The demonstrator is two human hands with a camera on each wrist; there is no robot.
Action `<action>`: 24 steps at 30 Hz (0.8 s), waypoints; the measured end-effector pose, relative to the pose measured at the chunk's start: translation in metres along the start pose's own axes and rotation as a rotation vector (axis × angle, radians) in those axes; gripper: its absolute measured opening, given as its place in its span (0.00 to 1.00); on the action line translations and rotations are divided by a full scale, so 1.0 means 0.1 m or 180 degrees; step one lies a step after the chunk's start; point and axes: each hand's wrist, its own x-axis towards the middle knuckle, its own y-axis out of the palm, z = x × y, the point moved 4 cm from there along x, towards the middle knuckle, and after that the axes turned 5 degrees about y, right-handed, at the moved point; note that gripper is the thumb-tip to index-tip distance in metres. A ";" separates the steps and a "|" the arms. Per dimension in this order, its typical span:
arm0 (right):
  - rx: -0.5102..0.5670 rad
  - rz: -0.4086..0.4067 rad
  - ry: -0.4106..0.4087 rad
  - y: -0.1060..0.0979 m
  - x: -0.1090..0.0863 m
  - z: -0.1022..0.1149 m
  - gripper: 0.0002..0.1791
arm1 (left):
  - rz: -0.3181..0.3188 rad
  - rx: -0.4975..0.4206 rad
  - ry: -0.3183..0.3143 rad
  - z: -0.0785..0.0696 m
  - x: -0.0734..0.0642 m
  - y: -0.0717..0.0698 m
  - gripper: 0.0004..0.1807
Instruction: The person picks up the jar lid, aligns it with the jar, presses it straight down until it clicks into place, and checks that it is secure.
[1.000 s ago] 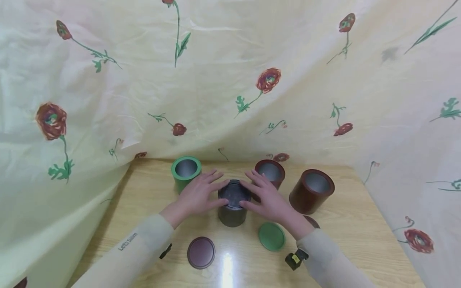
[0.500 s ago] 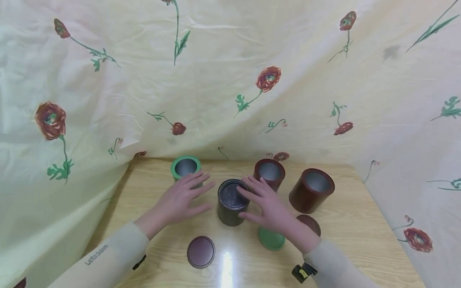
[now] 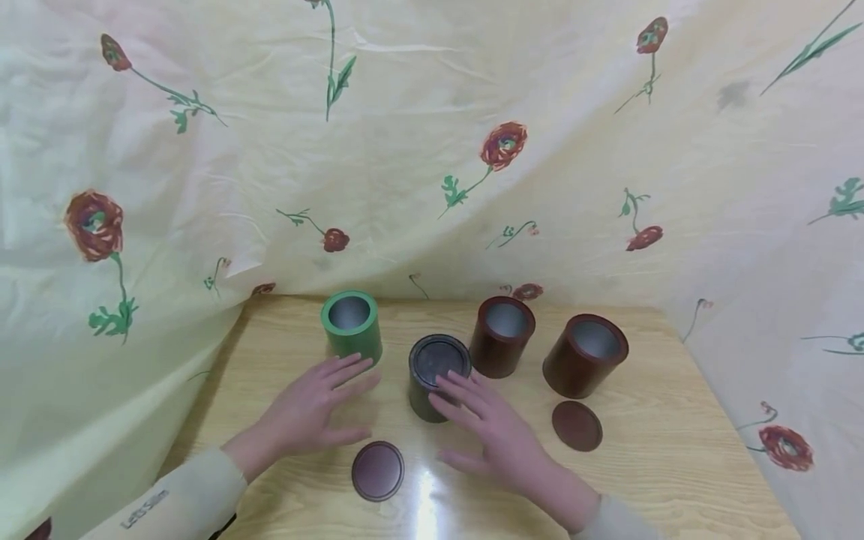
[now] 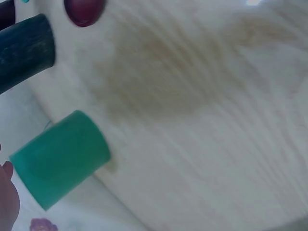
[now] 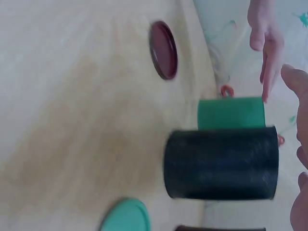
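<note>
A black canister [image 3: 422, 401] stands upright mid-table with a dark lid [image 3: 435, 356] seated in its top. My right hand [image 3: 499, 435] hovers at its near right side, fingers spread and holding nothing, overlapping its edge in the head view. To the left, my left hand [image 3: 307, 416] is apart from the black canister, fingers extended and empty. Beyond its fingertips stands a green canister [image 3: 358, 341], its top uncovered. A purplish round lid [image 3: 377, 471] lies on the table between the hands. The green lid [image 5: 127, 217] shows in the right wrist view; in the head view my right hand hides it.
Two dark red canisters with uncovered tops, one behind the black canister [image 3: 498, 352] and another farther right [image 3: 574, 371], stand on the wooden table [image 3: 661, 450]. A brown lid [image 3: 577, 425] lies before the right one. Flowered cloth [image 3: 405, 150] hangs behind and at the sides.
Both hands have let go of the black canister's lid rim and drawn apart. The left hand moved left and toward the person; the right came nearer the person, now covering the green lid.
</note>
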 end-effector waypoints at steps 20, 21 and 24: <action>-0.0203 0.0226 -0.0232 0.62 -0.34 0.34 0.44 | 0.0687 -0.0128 0.0074 -0.05 -0.41 0.38 0.52; -0.0215 0.0279 -0.0205 0.65 -0.36 0.34 0.44 | 0.0709 -0.0100 0.0084 -0.05 -0.42 0.40 0.52; -0.0234 0.0452 -0.0116 0.74 -0.40 0.34 0.44 | 0.0760 -0.0036 0.0121 -0.06 -0.46 0.44 0.54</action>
